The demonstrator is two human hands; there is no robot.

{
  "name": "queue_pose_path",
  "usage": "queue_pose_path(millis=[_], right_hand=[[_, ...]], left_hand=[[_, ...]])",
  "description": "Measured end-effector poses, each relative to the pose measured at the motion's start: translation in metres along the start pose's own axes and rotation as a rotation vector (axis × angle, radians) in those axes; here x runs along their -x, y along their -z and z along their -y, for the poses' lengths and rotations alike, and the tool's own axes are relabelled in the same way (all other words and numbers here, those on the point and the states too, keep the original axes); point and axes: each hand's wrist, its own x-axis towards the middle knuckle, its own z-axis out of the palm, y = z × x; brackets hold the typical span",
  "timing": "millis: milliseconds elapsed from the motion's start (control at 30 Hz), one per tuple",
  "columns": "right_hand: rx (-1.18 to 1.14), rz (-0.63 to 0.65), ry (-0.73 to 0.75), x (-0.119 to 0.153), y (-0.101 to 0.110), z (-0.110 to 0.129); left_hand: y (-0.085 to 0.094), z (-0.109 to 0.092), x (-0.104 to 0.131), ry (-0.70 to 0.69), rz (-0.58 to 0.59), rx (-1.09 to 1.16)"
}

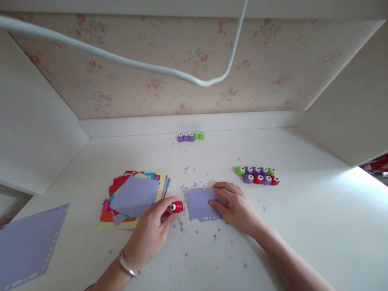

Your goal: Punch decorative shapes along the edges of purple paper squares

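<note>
My left hand (153, 226) pinches a small red craft punch (177, 207) between thumb and fingers, just left of a purple sheet of paper (200, 203). This sheet lies on the white table, with small cut-outs along its edges. My right hand (233, 207) grips the sheet at its right side, thumb and fingertips on the paper. The punch and the sheet are slightly apart. Tiny purple paper pieces (186, 254) lie scattered around both hands.
A stack of coloured paper (136, 196) lies beside my left hand. At the far left is a larger purple sheet (25, 248) with punched edges. More punches stand in rows at the right (257, 175) and near the back wall (190, 137). A white cable (135, 65) hangs overhead.
</note>
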Motion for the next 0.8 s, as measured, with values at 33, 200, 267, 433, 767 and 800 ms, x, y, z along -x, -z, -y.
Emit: queue_pose_path(millis=[33,200,267,433,767,800], right_hand=[[-0.042,0.001,-0.023,-0.0003,0.0004,0.0015],[-0.343,-0.002,-0.313,-0.0003,0.0035,0.0096],[-0.488,0.015,-0.384,-0.0003,0.0047,0.0107],[-0.705,0.123,-0.426,-0.0015,0.0048,0.0100],[-0.769,0.151,-0.449,-0.0009,0.0006,0.0097],[-0.771,0.154,-0.443,-0.0010,0.0008,0.0098]], left_hand=[[-0.0008,0.0018,0.0008,0.015,0.002,-0.005],[-0.0026,0.0042,0.0018,0.007,-0.003,-0.073],[-0.0022,0.0013,0.0007,-0.027,-0.007,-0.098],[-0.0024,-0.0046,-0.0017,-0.111,-0.013,-0.100],[-0.0045,0.0034,0.0015,-0.083,0.035,-0.115],[-0.0044,0.0036,0.0016,-0.079,0.040,-0.118]])
